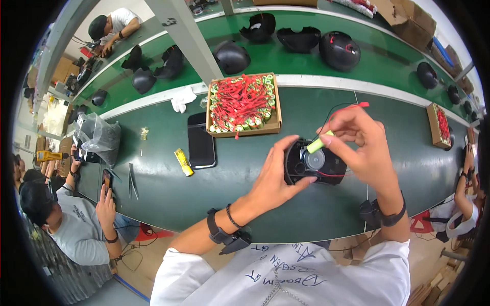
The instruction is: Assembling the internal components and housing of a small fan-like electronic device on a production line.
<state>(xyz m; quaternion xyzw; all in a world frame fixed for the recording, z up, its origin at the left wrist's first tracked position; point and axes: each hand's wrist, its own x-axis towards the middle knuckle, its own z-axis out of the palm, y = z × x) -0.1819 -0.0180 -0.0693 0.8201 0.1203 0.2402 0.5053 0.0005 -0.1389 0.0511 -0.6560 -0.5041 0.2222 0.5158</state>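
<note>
My left hand (pixel 275 176) grips the near-left side of a round black housing (pixel 315 164) that rests on the green table (pixel 204 199). A grey disc shows in the housing's middle. My right hand (pixel 360 148) pinches a small light-green cylindrical cell (pixel 319 143) with red and black wires and holds it tilted over the housing's top edge. The red wire loops up past my fingers to a red connector (pixel 362 104).
A cardboard box (pixel 244 104) of several green cells with red wires stands just beyond the housing. A black phone (pixel 200 141), a yellow tool (pixel 184 162) and tweezers (pixel 132 179) lie to the left. Black shells sit on the far belt. A seated person (pixel 81 224) holds a phone at left.
</note>
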